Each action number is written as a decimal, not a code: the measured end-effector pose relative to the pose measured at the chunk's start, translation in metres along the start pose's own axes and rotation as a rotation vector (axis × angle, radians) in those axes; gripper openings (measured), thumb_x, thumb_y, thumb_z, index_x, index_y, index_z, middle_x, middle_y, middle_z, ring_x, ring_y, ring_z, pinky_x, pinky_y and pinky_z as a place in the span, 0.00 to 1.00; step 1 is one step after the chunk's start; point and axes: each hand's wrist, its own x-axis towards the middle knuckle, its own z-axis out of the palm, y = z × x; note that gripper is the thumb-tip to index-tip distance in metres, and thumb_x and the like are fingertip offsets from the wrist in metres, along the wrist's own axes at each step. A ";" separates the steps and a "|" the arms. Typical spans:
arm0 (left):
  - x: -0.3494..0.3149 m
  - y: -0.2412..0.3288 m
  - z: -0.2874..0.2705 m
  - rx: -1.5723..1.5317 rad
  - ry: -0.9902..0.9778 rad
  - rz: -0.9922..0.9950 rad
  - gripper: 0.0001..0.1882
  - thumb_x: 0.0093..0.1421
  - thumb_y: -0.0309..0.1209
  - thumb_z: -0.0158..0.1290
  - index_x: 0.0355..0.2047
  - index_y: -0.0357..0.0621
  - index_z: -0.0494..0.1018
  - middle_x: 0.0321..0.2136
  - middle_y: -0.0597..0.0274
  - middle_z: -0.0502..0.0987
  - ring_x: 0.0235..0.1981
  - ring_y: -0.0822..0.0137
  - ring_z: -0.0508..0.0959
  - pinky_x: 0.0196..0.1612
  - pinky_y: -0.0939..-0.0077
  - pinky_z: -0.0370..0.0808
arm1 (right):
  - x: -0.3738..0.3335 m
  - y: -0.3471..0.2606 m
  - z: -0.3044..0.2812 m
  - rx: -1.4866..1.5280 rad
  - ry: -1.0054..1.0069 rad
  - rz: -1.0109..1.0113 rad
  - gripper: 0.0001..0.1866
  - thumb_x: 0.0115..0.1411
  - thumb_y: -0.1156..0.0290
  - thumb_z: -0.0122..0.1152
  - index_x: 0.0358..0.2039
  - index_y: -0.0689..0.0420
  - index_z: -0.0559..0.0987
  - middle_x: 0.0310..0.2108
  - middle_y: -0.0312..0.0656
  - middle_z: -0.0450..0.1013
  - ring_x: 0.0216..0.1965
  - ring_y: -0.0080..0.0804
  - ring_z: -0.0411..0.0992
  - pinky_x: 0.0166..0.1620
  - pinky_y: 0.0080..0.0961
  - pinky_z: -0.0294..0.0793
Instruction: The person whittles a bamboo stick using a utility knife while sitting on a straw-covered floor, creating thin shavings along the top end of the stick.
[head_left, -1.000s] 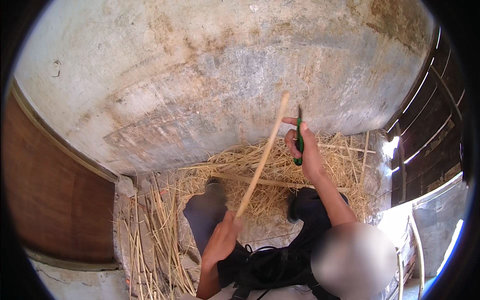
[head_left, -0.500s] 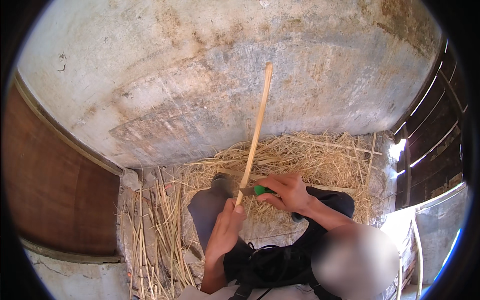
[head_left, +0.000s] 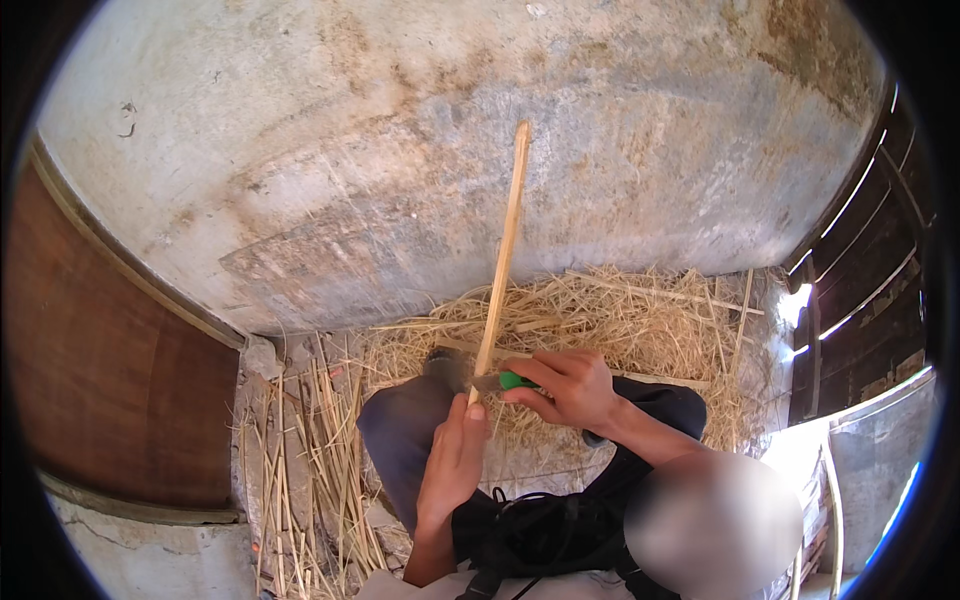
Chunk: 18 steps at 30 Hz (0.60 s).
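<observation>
A long pale bamboo strip point(head_left: 505, 250) slants up and away from my lap toward the wall. Its near end is pinched in my left hand point(head_left: 456, 460), between thumb and fingers. My right hand point(head_left: 570, 390) is closed round the green handle of a knife point(head_left: 516, 380). The blade lies across the strip just beyond my left fingertips and seems to touch it. Most of the handle is hidden in my right palm.
Thin bamboo strips point(head_left: 310, 470) lie on the floor to my left. A heap of curly shavings point(head_left: 620, 320) spreads before my feet against the stained wall point(head_left: 400, 180). A brown panel point(head_left: 120, 370) stands at far left, dark slatted boards point(head_left: 860, 270) at right.
The bamboo strip's far end has swung slightly left. The knife and my right hand have shifted a little left, and my left knee has moved outward. Both grips stay closed.
</observation>
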 end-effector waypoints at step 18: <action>0.002 0.003 0.000 0.191 0.051 -0.022 0.16 0.82 0.38 0.41 0.44 0.35 0.68 0.25 0.38 0.73 0.30 0.30 0.75 0.35 0.44 0.69 | 0.006 -0.001 0.005 -0.198 0.045 -0.050 0.22 0.58 0.48 0.77 0.46 0.48 0.87 0.23 0.31 0.72 0.22 0.30 0.76 0.25 0.29 0.72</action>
